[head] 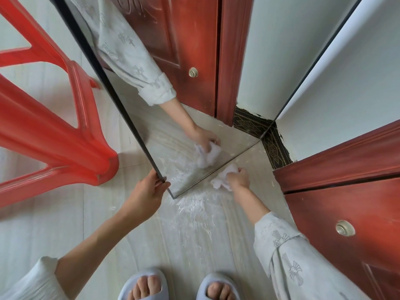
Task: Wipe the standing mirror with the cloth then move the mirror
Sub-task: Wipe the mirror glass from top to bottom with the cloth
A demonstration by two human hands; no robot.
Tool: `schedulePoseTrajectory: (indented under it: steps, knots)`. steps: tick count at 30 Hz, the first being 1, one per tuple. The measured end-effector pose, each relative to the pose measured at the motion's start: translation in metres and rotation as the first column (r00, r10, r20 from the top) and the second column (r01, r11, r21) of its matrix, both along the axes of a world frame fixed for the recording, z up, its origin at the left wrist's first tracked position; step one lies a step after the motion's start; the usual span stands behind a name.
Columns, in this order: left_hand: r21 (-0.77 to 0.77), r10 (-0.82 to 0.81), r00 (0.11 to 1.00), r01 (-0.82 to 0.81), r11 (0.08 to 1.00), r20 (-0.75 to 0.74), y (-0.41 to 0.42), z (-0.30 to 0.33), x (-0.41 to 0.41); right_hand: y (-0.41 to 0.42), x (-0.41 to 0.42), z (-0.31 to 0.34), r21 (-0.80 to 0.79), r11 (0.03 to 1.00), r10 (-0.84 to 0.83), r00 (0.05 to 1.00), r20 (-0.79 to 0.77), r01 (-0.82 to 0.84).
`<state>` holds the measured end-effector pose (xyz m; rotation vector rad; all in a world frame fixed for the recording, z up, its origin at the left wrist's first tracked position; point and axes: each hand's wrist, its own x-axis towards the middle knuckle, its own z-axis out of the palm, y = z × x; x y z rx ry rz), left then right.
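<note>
I crouched over the mirror (190,109), which stood on the floor (184,239) with its bottom edge running between the chair (54,131) on my left and the door (350,204) on my right, its glass leaning away from me toward the wall (350,83). My left hand (147,191) gripped the dark frame at the lower left corner, fingers curled round the edge and thumb on the front, while my right hand (238,179) was bunched round the cloth (225,175) and pressed it against the glass at the bottom edge. The cloth was soft and crumpled, so it gave under my fingers and needed the whole hand to keep it flat to the surface. The mirror I judged to be another matter: tall, thin, stiff and breakable, heavier than its slim frame suggested, and smooth enough to slide on the tiles, which were dusted with white powder (194,208) just in front of it. A single hand at one corner seemed to me enough to steady it for wiping but not to carry it. For moving it I reckoned on both hands on the side frames, well apart and higher up, never on the bare glass, keeping it near upright and setting the bottom edge down gently.
</note>
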<state>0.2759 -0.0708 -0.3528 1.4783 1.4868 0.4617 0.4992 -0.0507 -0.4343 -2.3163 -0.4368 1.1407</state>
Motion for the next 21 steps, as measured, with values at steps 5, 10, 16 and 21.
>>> schedulePoseTrajectory:
  steps: [5,10,16,21]
  knots:
    - [0.004,0.009,0.999,-0.009,1.0,-0.04,0.002,-0.005,0.0,0.024,0.0,0.002,0.019,1.0,-0.02,1.0,0.011,0.02]
    - [-0.006,-0.017,0.996,0.016,1.0,-0.087,0.004,-0.003,0.0,0.019,-0.021,-0.006,0.0,1.0,0.012,0.999,0.032,-0.012]
    - [-0.009,-0.011,0.993,0.01,1.0,-0.121,0.005,-0.002,0.0,0.0,-0.062,-0.012,-0.061,0.994,0.081,0.988,-0.132,-0.09]
    - [0.001,-0.057,0.986,0.058,0.998,-0.156,0.005,-0.003,-0.003,-0.024,-0.067,-0.008,-0.039,0.82,0.54,0.794,-0.28,-0.571]
